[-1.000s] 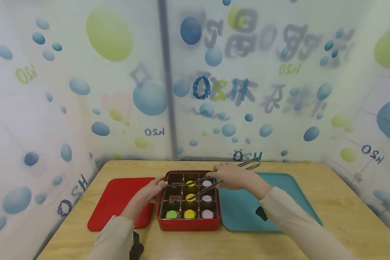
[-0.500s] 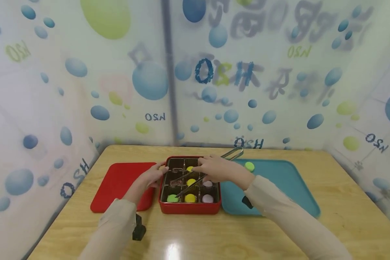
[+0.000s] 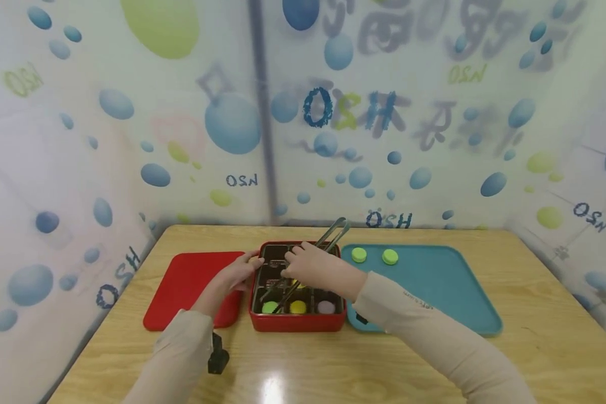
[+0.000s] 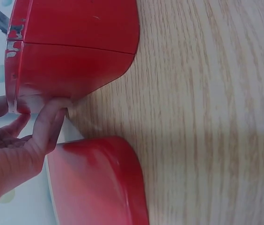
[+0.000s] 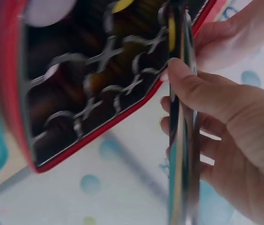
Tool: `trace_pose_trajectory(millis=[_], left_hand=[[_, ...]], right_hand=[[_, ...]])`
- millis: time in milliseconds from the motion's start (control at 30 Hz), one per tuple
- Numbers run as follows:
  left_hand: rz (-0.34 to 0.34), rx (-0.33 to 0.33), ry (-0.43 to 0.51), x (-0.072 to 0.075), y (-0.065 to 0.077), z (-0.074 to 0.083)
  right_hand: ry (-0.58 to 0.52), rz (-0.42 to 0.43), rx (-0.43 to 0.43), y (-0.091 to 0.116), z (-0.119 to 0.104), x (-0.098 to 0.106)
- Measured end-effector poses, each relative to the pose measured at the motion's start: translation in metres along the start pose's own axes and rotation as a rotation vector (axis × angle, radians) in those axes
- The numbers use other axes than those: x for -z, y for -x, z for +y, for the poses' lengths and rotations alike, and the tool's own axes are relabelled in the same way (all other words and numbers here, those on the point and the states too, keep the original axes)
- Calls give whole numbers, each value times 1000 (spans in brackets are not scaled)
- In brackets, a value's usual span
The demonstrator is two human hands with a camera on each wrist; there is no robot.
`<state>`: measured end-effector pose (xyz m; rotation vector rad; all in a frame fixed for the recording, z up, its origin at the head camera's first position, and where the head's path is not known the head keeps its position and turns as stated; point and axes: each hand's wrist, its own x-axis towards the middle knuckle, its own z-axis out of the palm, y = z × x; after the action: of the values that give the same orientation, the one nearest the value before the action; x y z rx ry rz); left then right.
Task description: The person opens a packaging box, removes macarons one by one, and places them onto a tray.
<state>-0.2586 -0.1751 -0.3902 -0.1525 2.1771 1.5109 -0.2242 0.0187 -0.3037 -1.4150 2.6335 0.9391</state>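
A red box (image 3: 298,323) with a dark divided insert stands mid-table. Its front row holds a green macaron (image 3: 270,307), a yellow macaron (image 3: 298,307) and a lilac macaron (image 3: 326,307). My left hand (image 3: 234,274) holds the box's left side, a finger curled against the outer wall and another at the rim in the left wrist view. With my right hand (image 3: 313,268) I grip metal tongs (image 5: 183,140), thumb on one arm and fingers on the other. Their tips reach down to either side of the green macaron. My right hand hides part of the middle and back rows.
Left of the box lies a flat red tray or lid (image 3: 182,292). A blue tray (image 3: 429,286) lies on the right, with one green macaron (image 3: 358,255) and another green macaron (image 3: 390,257) near its back edge. A patterned curtain (image 3: 207,185) hangs behind the table.
My right hand has moved left over the box, and the tongs have swung steeper, their tips now around the green macaron. Green macarons on the blue tray have come into view. My left hand stays put.
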Motion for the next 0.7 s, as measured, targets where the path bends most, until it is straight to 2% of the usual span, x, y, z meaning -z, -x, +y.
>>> trace_pose_trajectory(millis=[200,433,700], left_hand=[[4,-2,7,2,-1,-1],[17,-6,-6,-1,0,0],[23,10,-12,0,0,1]], right_hand=[[77,38,-46,-10,-17,12],[44,17,-83,-11,-28,15],[52,43,-38,-5,-22,6]])
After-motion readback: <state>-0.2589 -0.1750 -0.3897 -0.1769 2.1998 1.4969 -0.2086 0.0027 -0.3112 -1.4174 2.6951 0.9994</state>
